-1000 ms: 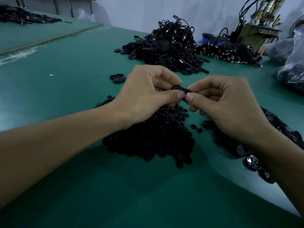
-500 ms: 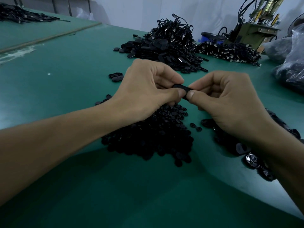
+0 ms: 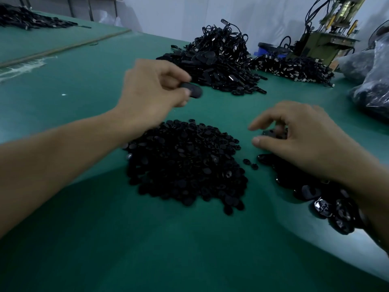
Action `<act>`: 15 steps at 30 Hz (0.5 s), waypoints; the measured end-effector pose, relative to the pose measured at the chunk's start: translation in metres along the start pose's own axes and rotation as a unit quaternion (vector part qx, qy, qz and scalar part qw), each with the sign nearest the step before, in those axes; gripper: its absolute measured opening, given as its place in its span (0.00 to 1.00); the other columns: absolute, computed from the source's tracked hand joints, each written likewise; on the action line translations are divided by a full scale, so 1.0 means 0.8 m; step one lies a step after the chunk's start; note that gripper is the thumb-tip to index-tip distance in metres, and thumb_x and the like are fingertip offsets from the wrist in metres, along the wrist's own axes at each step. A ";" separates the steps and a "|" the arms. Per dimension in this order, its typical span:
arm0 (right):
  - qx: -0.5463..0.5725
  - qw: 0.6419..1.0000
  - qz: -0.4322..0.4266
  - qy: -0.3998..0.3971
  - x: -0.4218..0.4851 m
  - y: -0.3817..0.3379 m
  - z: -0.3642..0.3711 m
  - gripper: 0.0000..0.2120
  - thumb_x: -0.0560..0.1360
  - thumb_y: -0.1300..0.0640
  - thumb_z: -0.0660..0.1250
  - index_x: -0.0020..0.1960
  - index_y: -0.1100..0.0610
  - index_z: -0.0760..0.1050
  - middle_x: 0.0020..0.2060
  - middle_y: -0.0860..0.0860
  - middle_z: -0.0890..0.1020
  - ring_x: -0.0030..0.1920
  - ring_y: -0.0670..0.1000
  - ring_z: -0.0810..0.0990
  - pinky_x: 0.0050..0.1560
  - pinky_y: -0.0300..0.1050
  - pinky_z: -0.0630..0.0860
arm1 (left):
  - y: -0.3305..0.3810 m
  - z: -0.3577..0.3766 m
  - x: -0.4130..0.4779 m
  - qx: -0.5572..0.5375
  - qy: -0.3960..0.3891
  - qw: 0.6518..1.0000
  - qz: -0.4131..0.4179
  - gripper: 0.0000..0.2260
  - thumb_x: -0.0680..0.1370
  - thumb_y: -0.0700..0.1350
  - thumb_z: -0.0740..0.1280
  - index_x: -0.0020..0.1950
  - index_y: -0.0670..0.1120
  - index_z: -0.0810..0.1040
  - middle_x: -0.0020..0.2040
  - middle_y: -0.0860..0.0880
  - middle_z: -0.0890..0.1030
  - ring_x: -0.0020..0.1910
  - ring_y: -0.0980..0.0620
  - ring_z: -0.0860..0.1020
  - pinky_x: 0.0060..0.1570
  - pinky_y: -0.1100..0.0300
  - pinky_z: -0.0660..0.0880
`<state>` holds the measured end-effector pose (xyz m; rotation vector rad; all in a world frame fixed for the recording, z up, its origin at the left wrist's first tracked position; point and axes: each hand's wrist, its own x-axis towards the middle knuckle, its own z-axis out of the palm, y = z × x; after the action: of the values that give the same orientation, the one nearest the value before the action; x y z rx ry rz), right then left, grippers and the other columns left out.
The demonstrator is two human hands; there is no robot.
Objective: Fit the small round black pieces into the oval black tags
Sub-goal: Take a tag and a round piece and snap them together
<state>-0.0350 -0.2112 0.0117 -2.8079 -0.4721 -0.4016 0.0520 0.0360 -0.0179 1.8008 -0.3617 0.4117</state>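
My left hand (image 3: 151, 93) is raised above the green table (image 3: 84, 85) and pinches an oval black tag (image 3: 192, 90) between thumb and fingers, out toward the far heap. My right hand (image 3: 303, 142) hovers low over the near-right pile of oval tags (image 3: 328, 203), fingers curled loosely around some small dark pieces (image 3: 273, 132); whether it grips one is unclear. A wide mound of small round black pieces (image 3: 185, 163) lies between my forearms. Two loose round pieces (image 3: 250, 163) sit beside it.
A tall heap of corded black tags (image 3: 214, 60) stands at the far middle, another flatter heap (image 3: 294, 68) to its right. Plastic bags (image 3: 376, 89) sit at the right edge, a machine (image 3: 328, 36) behind. The table's curved front edge (image 3: 315, 245) runs at lower right.
My hands have come apart. The left hand carried the oval tag up and away toward the far heap; the right hand dropped down to the near-right pile.
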 end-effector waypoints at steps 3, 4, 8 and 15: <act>-0.034 0.994 0.004 -0.103 -0.002 0.007 -0.010 0.08 0.66 0.38 0.69 0.42 0.39 0.80 0.38 0.38 0.80 0.45 0.33 0.76 0.43 0.25 0.69 | -0.028 -0.026 0.024 0.039 0.074 0.996 -0.044 0.10 0.74 0.35 0.74 0.50 0.49 0.83 0.43 0.52 0.85 0.36 0.54 0.86 0.46 0.56 0.84; -0.031 0.992 0.006 -0.122 -0.001 0.009 -0.011 0.09 0.66 0.38 0.70 0.43 0.40 0.82 0.37 0.37 0.81 0.45 0.33 0.77 0.45 0.26 0.70 | -0.036 -0.032 0.030 0.050 0.091 0.993 -0.052 0.10 0.74 0.35 0.73 0.50 0.49 0.83 0.43 0.53 0.85 0.35 0.55 0.86 0.46 0.57 0.84; -0.021 0.992 -0.004 -0.128 0.000 0.011 -0.007 0.05 0.72 0.47 0.75 0.47 0.43 0.85 0.32 0.31 0.80 0.41 0.28 0.76 0.41 0.21 0.68 | -0.064 -0.050 0.045 0.110 0.115 0.984 -0.081 0.08 0.74 0.38 0.75 0.48 0.50 0.83 0.40 0.50 0.84 0.33 0.53 0.84 0.44 0.58 0.83; -0.064 0.997 -0.013 -0.044 -0.001 0.006 -0.003 0.09 0.78 0.56 0.68 0.55 0.49 0.84 0.37 0.38 0.81 0.36 0.30 0.76 0.40 0.22 0.67 | -0.078 -0.055 0.047 0.212 0.067 0.970 -0.094 0.08 0.73 0.46 0.78 0.51 0.47 0.85 0.39 0.50 0.83 0.43 0.55 0.80 0.46 0.65 0.73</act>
<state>-0.0347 -0.2161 0.0124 -2.9566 -0.5179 -0.3267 0.1092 0.0936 -0.0435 2.1868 -0.0026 0.5004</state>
